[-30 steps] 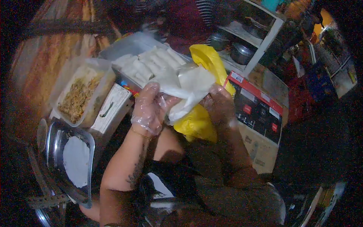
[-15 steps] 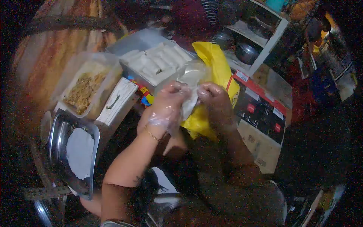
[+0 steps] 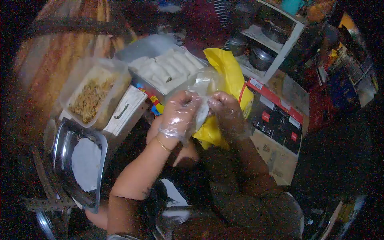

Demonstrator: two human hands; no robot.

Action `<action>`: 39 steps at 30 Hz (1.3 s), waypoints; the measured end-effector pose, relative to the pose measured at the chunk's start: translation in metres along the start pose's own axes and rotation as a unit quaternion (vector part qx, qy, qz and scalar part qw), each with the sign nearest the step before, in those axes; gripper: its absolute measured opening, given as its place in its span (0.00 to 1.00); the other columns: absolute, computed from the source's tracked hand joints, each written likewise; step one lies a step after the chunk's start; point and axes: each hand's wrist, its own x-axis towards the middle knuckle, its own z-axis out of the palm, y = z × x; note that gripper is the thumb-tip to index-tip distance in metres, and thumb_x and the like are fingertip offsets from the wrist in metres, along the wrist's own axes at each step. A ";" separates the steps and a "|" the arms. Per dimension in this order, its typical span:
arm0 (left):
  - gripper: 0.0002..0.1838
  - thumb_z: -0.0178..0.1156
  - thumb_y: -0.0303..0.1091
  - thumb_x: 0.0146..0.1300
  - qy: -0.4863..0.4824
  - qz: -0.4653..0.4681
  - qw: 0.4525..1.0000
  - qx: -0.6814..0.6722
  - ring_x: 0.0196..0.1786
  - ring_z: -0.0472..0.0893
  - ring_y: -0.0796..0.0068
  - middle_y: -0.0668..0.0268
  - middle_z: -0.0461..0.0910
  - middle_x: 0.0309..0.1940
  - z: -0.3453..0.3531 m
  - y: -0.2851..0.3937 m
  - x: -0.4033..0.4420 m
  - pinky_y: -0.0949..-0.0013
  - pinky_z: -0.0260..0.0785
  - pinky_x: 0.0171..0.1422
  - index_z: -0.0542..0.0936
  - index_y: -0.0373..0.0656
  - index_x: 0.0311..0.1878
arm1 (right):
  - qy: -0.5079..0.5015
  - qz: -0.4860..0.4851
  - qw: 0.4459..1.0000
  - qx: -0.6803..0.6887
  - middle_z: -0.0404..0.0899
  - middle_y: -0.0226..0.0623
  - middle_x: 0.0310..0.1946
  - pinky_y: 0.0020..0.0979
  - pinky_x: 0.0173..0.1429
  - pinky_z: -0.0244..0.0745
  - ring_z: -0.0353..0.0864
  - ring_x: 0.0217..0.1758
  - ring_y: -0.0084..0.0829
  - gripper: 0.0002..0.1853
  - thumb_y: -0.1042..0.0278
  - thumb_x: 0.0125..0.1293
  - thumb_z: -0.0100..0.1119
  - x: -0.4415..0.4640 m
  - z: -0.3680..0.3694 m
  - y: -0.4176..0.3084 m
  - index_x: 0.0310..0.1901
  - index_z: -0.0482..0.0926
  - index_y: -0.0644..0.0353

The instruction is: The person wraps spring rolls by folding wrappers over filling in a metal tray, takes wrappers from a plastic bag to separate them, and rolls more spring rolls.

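My left hand [image 3: 181, 114] and my right hand [image 3: 227, 111] both wear clear plastic gloves. Close together, their closed fingers pinch a thin white spring roll wrapper [image 3: 202, 113], part of which hangs down between them. Just beyond the fingertips is a clear plastic bag or bowl [image 3: 208, 79]; I cannot tell which. A yellow plastic bag [image 3: 230, 72] lies behind and below my right hand. Rolled white spring rolls [image 3: 164, 68] fill a translucent tub at the back. A flat white wrapper [image 3: 86, 164] rests in a steel tray [image 3: 103, 160] at the left.
Left of the hands, a plastic container [image 3: 124, 86] holds shredded brownish filling [image 3: 90, 100]. Beside it stands a white box [image 3: 127, 108]. Cardboard boxes [image 3: 276, 116] are at the right, below a shelf [image 3: 286, 50] with pots. A person in dark red [image 3: 202, 28] is at the back.
My hands have shifted slightly, with the left fingers lower and more curled. The wrapper between them shows less of its length. The surroundings sit slightly differently as the view moved.
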 end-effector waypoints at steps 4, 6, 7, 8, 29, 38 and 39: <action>0.06 0.62 0.31 0.64 -0.002 -0.030 0.998 -0.053 0.35 0.79 0.77 0.67 0.83 0.33 0.000 -0.001 0.000 0.72 0.72 0.42 0.81 0.39 0.38 | -0.017 -0.052 0.997 -0.054 0.78 0.29 0.29 0.26 0.42 0.71 0.75 0.33 0.21 0.11 0.64 0.67 0.53 0.000 -0.006 0.014 0.38 0.79 0.63; 0.06 0.62 0.32 0.64 -0.007 -0.044 0.997 -0.063 0.35 0.78 0.78 0.68 0.82 0.33 -0.001 -0.002 0.002 0.72 0.71 0.42 0.81 0.39 0.39 | 0.000 0.012 1.000 -0.013 0.78 0.29 0.29 0.26 0.42 0.71 0.75 0.33 0.21 0.11 0.64 0.67 0.53 -0.004 -0.002 -0.006 0.38 0.79 0.63; 0.06 0.62 0.32 0.64 -0.010 -0.051 0.996 -0.068 0.35 0.78 0.78 0.68 0.82 0.33 -0.001 -0.002 0.002 0.73 0.71 0.42 0.82 0.39 0.39 | 0.014 0.068 0.997 0.025 0.78 0.29 0.29 0.26 0.42 0.71 0.75 0.33 0.21 0.11 0.64 0.67 0.53 -0.006 0.000 -0.017 0.38 0.79 0.63; 0.06 0.62 0.33 0.64 -0.013 -0.066 0.994 -0.084 0.35 0.78 0.78 0.68 0.82 0.33 -0.001 -0.001 0.003 0.73 0.71 0.42 0.82 0.40 0.39 | 0.017 0.012 1.000 -0.021 0.79 0.29 0.30 0.26 0.42 0.71 0.76 0.34 0.22 0.11 0.64 0.67 0.53 -0.004 -0.003 -0.004 0.39 0.79 0.63; 0.20 0.55 0.33 0.70 -0.032 -0.012 0.813 -0.581 0.62 0.75 0.59 0.57 0.74 0.60 -0.060 0.002 0.017 0.53 0.66 0.70 0.69 0.38 0.62 | 0.228 0.105 0.942 0.222 0.75 0.42 0.53 0.39 0.64 0.71 0.76 0.57 0.37 0.15 0.69 0.69 0.51 -0.014 -0.066 0.045 0.54 0.74 0.68; 0.14 0.59 0.35 0.69 0.013 -0.055 0.873 -0.485 0.49 0.79 0.72 0.67 0.79 0.48 -0.057 0.040 0.023 0.66 0.76 0.54 0.75 0.45 0.55 | 0.185 -0.234 0.895 -0.332 0.76 0.44 0.47 0.38 0.56 0.75 0.79 0.49 0.42 0.17 0.76 0.55 0.65 -0.026 -0.032 -0.041 0.47 0.76 0.64; 0.13 0.59 0.35 0.68 0.017 -0.050 0.891 -0.451 0.47 0.78 0.74 0.68 0.79 0.46 -0.051 0.038 0.025 0.68 0.75 0.51 0.75 0.45 0.54 | 0.165 -0.313 0.888 -0.294 0.77 0.45 0.46 0.39 0.56 0.75 0.79 0.50 0.42 0.16 0.76 0.55 0.65 -0.024 -0.012 -0.046 0.46 0.76 0.64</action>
